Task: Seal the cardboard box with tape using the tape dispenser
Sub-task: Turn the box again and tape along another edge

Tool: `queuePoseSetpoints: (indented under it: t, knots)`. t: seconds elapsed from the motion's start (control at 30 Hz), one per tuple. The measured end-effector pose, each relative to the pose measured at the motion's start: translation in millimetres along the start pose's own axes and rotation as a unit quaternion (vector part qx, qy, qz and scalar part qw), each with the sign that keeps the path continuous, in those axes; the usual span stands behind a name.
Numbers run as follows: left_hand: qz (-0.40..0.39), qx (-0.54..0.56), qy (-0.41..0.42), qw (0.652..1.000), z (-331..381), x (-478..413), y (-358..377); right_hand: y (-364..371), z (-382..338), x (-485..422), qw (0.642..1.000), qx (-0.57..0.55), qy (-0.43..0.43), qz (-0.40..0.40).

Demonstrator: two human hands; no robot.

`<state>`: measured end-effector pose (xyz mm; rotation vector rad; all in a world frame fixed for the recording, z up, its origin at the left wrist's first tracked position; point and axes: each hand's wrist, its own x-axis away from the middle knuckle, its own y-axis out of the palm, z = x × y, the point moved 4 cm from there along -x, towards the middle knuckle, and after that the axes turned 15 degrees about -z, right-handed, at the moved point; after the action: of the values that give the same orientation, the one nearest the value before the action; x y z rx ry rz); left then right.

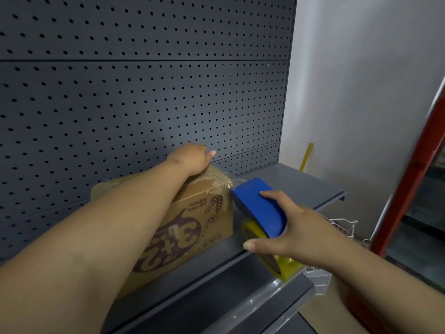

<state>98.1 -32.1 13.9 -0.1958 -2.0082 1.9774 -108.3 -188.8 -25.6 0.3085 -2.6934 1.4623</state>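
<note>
A brown printed cardboard box [202, 220] sits on a grey metal shelf [284, 186]. My left hand [192, 160] rests on the box's far top corner, fingers curled down over the edge, and my forearm covers much of the top. Clear tape [216, 182] lies wrinkled across the top near that corner. My right hand [289, 227] grips a blue tape dispenser [257, 208] with a yellowish tape roll [277, 261] under it. The dispenser's front end touches the box's upper right edge, where a tape strip runs off the box.
A dark grey pegboard back panel [144, 80] rises behind the box. A white wire basket [342, 227] hangs at the shelf's right end. A red upright post [409, 184] and a yellow stick [307, 156] stand to the right by the white wall.
</note>
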Motion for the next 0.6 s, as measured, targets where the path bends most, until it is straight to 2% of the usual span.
queuePoseSetpoints:
  t: [0.1, 0.2, 0.3, 0.43, 0.6]
  knots:
    - [-0.079, 0.032, -0.002, 0.996, -3, 19, 1, -7, -8, -7, 0.999, 0.042, 0.017, -0.026]
    - [-0.133, 0.065, 0.035, 0.988, -6, 33, 12, -15, -11, -11, 0.998, 0.053, 0.033, -0.030]
    - [-0.108, 0.069, 0.040, 0.991, -9, 35, 26, -27, -7, -12, 0.999, 0.021, 0.042, -0.027]
    - [-0.095, 0.065, 0.029, 0.993, -8, 38, 28, -41, -3, -9, 0.999, -0.022, 0.008, -0.034]
    - [-0.099, 0.066, 0.026, 0.993, -7, 40, 26, -50, -5, -2, 0.997, 0.064, -0.016, -0.045]
